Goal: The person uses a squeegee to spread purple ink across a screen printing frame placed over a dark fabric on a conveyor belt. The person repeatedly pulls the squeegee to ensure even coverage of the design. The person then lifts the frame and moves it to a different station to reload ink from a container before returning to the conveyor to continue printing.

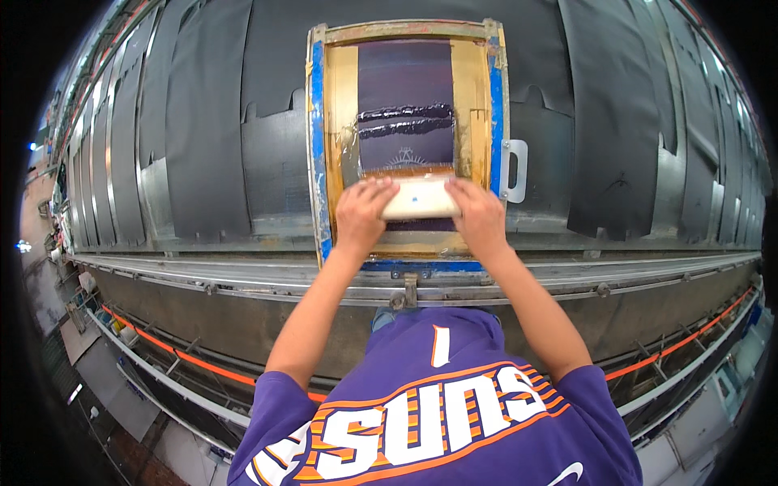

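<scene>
A cream squeegee (417, 202) with a reddish-brown blade lies across a screen printing frame (316, 105) edged in blue and yellowed tape. My left hand (365, 209) grips its left end, and my right hand (478, 212) grips its right end, fingers wrapped over both. Above the squeegee, the dark purple screen middle (403, 74) carries two glossy bands of dark ink (405, 120) and a faint pale design just above the blade. What lies under the squeegee is hidden.
Dark grey panels (612, 162) lie on the long metal table to both sides. A white metal handle (516, 174) sticks out from the frame's right side. A steel rail (211, 279) runs along the table's near edge, with orange pipes (174, 350) below it.
</scene>
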